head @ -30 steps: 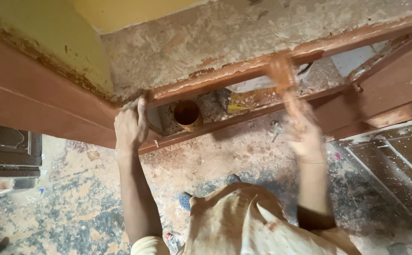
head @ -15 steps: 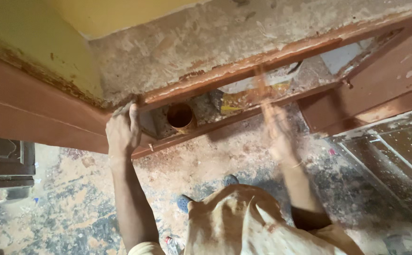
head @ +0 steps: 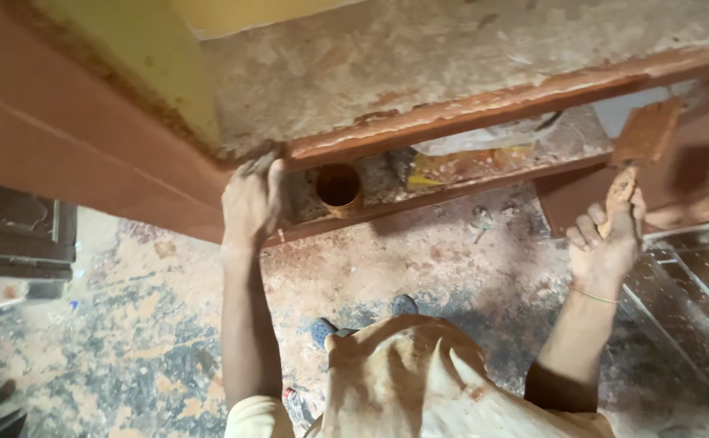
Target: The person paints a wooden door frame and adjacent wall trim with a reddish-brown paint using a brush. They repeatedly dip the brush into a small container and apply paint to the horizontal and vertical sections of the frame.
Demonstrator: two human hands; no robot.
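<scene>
The person is standing close against a reddish-brown wooden frame (head: 484, 109) that is running slantwise across the view, with a rough plastered wall above it. The left hand (head: 250, 203) is reaching up and resting on the frame near its corner, fingers curled over the wood beside a yellow-green painted strip (head: 139, 61); it is bracing there and holding nothing loose. The right hand (head: 606, 239) is raised off to the right, closed around the handle of a paintbrush (head: 642, 138), whose broad head is coated in the same reddish-brown colour and is blurring a little against a brown panel (head: 695, 174). A thin bracelet is showing at that wrist. Between the two hands, on a ledge behind the frame, a small round tin (head: 339, 188) is sitting open with dark brown paint inside, just right of the left hand. Further along the ledge a yellow packet (head: 460, 166) is lying under crumpled clear plastic. Below, the floor (head: 127, 357) is looking patchy and paint-spattered, and a blue shoe (head: 323, 331) is peeking out beneath the person's pale shirt (head: 403, 389). A metal grille (head: 695, 300) is lying at the lower right.
</scene>
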